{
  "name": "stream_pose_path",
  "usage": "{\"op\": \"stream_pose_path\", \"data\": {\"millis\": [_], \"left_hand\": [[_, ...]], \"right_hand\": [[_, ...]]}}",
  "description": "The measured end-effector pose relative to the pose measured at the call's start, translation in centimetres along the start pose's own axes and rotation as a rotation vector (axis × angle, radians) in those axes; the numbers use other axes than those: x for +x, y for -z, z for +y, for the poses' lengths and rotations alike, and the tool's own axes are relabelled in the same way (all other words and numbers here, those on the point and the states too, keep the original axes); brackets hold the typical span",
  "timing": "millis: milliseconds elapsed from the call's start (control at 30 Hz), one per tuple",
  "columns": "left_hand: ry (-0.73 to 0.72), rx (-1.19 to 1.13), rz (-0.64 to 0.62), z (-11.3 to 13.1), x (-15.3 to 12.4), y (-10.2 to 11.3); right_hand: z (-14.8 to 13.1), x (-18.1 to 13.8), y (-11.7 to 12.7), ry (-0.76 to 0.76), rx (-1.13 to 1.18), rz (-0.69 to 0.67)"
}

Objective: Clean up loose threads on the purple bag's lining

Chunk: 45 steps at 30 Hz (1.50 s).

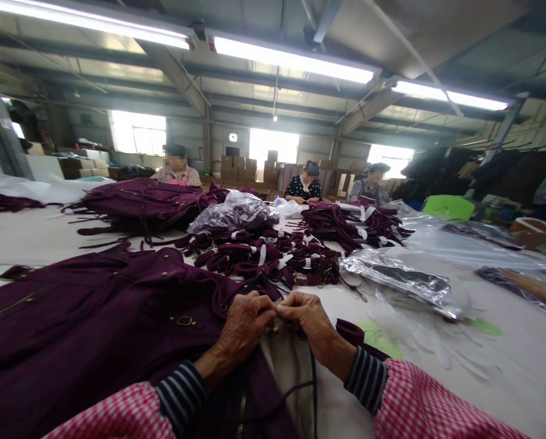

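I have the left hand [245, 323] and the right hand [314, 326] close together near the middle of my feed, both pinching at the edge of a plum sewn piece [117, 308]. Thumbs and fingers meet at the tips; the exact bit between them is too small and too covered for me to make out. The sewn piece spreads over the white table [520, 372] from the left edge of my view to beneath the hands, and I cannot tell whether it is a garment or a bag. I can see a brass-toned buckle [184, 321] on it, a zipper [242, 408] lower down, and beige lining [289, 360] showing below the fingers, with a thin dark cord [295, 388] crossing it.

Just beyond the hands I have a heap of plum straps [273, 253] with white tags, then a crumpled clear plastic bag [231, 212] beside a plum stack [145, 204] on the left. Right of the straps lie a second plum bundle [353, 222] and, nearer me, a shiny plastic packet [401, 280]. Three people sit across the far side, with cardboard boxes [239, 169] behind them.
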<state>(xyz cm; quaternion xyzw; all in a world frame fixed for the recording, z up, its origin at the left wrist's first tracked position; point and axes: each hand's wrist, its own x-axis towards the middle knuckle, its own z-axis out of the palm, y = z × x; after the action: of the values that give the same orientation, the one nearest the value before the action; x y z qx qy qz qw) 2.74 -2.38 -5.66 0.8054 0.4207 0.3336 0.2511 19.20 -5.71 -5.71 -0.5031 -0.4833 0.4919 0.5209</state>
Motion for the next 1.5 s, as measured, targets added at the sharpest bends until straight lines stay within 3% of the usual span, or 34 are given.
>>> {"op": "stream_pose_path", "data": {"millis": [100, 233, 300, 367, 467, 533, 633, 767, 867, 967, 1033, 1100, 1233, 1333, 1433, 1500], "left_hand": [[-0.008, 0.042, -0.056, 0.5, 0.4, 0.6], [-0.155, 0.124, -0.149, 2.1, 0.3, 2.9], [-0.275, 0.196, -0.269, 3.0, -0.4, 4.3], [-0.370, 0.253, -0.418, 3.8, -1.5, 5.2], [-0.430, 0.334, -0.594, 4.2, -3.4, 4.8], [-0.501, 0.463, -0.639, 4.1, -4.4, 4.0], [-0.624, 0.679, -0.468, 4.2, -5.1, 3.7], [-0.671, 0.709, -0.304, 6.7, -4.7, 6.1], [-0.749, 0.715, -0.205, 9.4, -3.7, 7.9], [-0.820, 0.772, -0.135, 11.3, -2.9, 8.3], [-0.827, 0.818, -0.148, 11.9, -2.5, 8.1], [-0.800, 0.845, -0.183, 12.0, -2.3, 7.9], [-0.733, 0.781, -0.176, 11.7, -1.8, 7.9], [-0.672, 0.701, -0.141, 11.4, -1.6, 8.2], [-0.618, 0.636, -0.145, 11.2, -1.6, 8.4], [-0.557, 0.544, -0.116, 10.9, -1.8, 8.2]], "right_hand": [[-1.2, -0.1, 1.5, 0.107, -0.155, -0.056], [-3.3, -0.7, 6.6, 0.409, -0.632, -0.054], [-3.3, -1.3, 9.4, 0.382, -0.877, -0.048], [-2.7, -1.9, 11.2, 0.261, -1.056, -0.096], [-1.8, -2.2, 12.0, 0.185, -1.133, -0.151], [-1.8, -2.1, 11.9, 0.202, -1.119, -0.121], [-3.3, -1.9, 11.6, 0.257, -1.096, -0.048], [-6.7, -2.2, 10.6, 0.297, -0.863, -0.040], [-8.4, -3.2, 8.1, 0.354, -0.779, -0.112], [-8.6, -3.7, 4.7, 0.457, -1.035, -0.259], [-8.2, -3.1, 2.6, 0.424, -1.269, -0.395], [-7.8, -1.8, 0.9, 0.368, -1.355, -0.457], [-6.4, 0.0, -1.7, 0.404, -1.232, -0.417], [-4.1, -0.7, -2.5, 0.424, -1.170, -0.467], [-2.6, -1.7, -1.2, 0.396, -0.864, -0.672], [-3.0, -2.0, 0.8, 0.325, -0.625, -0.726]]}}
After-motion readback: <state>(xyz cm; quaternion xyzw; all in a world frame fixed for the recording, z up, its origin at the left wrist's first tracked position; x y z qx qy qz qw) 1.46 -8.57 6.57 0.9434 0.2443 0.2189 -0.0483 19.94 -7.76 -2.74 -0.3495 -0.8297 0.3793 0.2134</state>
